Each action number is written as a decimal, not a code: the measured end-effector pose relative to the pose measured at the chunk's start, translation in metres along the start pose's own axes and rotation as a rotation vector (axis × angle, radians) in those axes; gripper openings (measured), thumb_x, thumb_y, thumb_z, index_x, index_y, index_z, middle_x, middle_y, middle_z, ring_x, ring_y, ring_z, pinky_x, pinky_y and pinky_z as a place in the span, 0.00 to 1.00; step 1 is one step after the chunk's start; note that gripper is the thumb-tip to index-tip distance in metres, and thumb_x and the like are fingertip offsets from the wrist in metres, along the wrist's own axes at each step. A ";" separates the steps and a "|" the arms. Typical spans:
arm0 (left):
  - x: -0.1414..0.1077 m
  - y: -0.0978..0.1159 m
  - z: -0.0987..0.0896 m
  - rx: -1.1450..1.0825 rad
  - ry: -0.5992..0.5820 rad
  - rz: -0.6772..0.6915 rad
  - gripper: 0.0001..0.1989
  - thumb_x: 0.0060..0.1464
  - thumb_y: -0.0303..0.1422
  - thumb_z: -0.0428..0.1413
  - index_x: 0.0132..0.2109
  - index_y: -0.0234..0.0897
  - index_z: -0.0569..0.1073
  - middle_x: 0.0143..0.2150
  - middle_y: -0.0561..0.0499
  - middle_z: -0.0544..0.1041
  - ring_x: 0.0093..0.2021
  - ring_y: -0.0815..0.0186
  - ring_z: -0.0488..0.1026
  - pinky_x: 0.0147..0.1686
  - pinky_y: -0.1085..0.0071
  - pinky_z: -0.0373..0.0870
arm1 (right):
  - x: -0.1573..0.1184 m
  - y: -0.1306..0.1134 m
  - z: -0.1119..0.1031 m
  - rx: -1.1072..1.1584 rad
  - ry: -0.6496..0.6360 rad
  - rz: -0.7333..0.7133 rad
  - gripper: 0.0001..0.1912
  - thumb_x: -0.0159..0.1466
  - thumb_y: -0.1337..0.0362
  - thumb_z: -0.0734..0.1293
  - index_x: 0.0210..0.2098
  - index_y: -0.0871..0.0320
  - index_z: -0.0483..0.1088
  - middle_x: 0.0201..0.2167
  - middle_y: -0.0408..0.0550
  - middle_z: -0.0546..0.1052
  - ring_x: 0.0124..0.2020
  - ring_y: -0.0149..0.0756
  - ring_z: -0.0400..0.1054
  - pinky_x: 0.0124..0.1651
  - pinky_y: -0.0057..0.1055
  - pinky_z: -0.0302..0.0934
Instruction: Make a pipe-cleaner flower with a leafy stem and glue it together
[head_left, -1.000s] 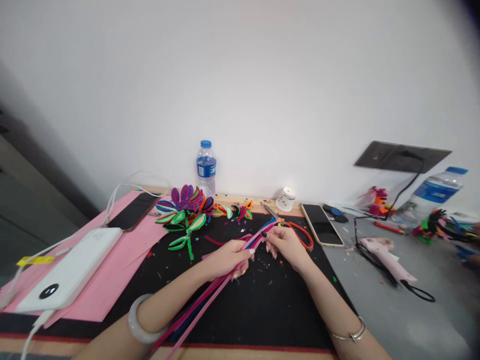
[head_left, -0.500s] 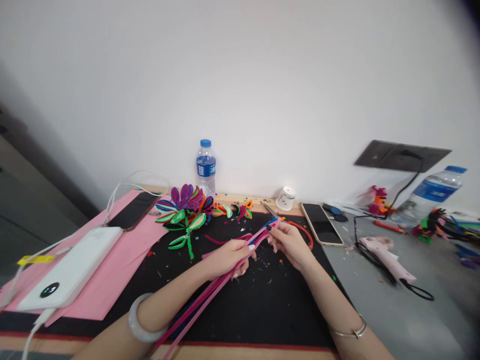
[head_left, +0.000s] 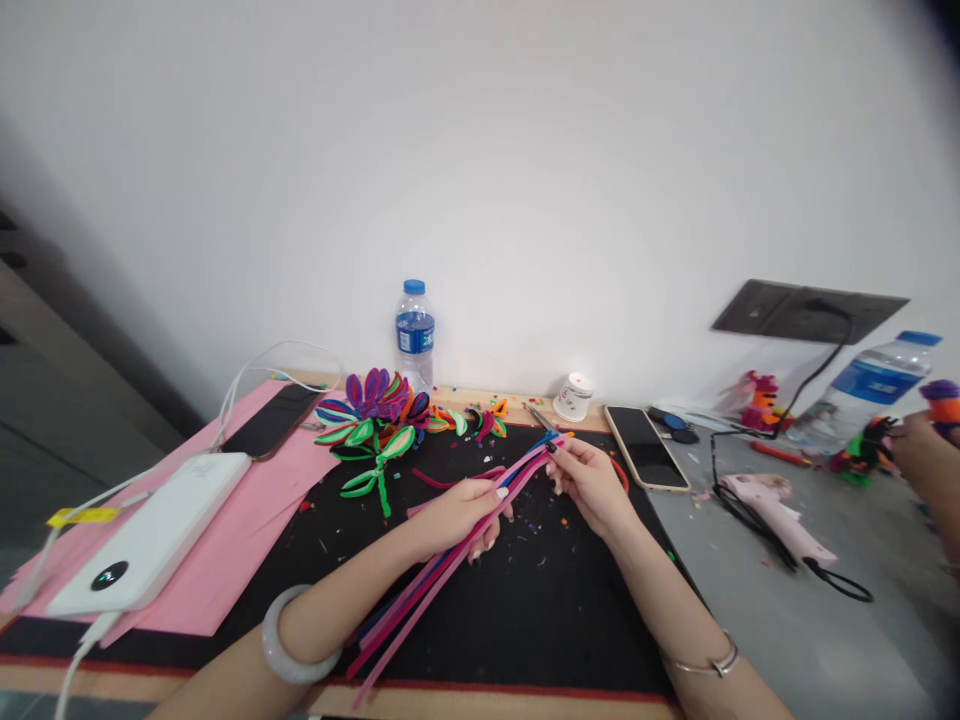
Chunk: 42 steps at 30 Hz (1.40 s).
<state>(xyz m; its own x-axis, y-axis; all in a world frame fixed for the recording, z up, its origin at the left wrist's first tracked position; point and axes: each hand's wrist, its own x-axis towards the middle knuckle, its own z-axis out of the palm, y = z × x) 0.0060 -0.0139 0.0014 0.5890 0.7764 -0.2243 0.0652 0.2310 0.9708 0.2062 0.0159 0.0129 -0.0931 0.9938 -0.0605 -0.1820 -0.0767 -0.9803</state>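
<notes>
A bundle of pink, magenta and blue pipe cleaners (head_left: 525,470) runs slantwise between my hands over the black mat. My left hand (head_left: 466,512) is closed round its middle, and the long loose ends hang down toward the table's front edge. At the far end, my right hand (head_left: 589,482) pinches the tips between thumb and fingers. Scissors (head_left: 541,418) lie just beyond those tips, partly hidden. To the left rests a pipe cleaner flower (head_left: 373,395) in purple and other colours, with green leaves (head_left: 379,460). A magenta pipe cleaner (head_left: 435,481) lies behind my left hand.
Left are pink sheets (head_left: 187,590), a white power bank (head_left: 161,535) and a dark phone (head_left: 274,420). Behind stand a water bottle (head_left: 415,335) and paper cup (head_left: 574,398). Right are another phone (head_left: 646,447), a pink glue gun (head_left: 776,520) and a co-worker's hand (head_left: 926,460).
The bundle's lower ends have drawn in and spread apart, now showing above the front edge. Another person's hand, with something purple and orange, has come in at the right edge.
</notes>
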 end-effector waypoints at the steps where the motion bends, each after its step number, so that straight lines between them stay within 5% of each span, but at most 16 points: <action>1: 0.000 0.000 0.000 0.002 -0.003 0.000 0.20 0.53 0.48 0.45 0.34 0.33 0.65 0.16 0.56 0.66 0.12 0.76 0.59 0.13 0.79 0.57 | 0.000 -0.001 0.000 0.003 0.008 -0.001 0.13 0.50 0.58 0.70 0.22 0.60 0.65 0.18 0.41 0.70 0.15 0.22 0.59 0.17 0.20 0.56; 42: 0.001 -0.001 0.002 0.020 0.000 -0.001 0.23 0.54 0.48 0.43 0.42 0.32 0.66 0.18 0.58 0.64 0.12 0.76 0.58 0.13 0.79 0.57 | 0.000 0.001 0.001 -0.115 -0.082 -0.008 0.12 0.53 0.59 0.68 0.23 0.60 0.65 0.17 0.40 0.69 0.14 0.23 0.58 0.18 0.21 0.53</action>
<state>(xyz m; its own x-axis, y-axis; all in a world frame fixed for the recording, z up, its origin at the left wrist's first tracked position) 0.0076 -0.0144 0.0006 0.5890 0.7761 -0.2253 0.0819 0.2200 0.9721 0.2046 0.0157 0.0118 -0.1724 0.9841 -0.0417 -0.0705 -0.0545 -0.9960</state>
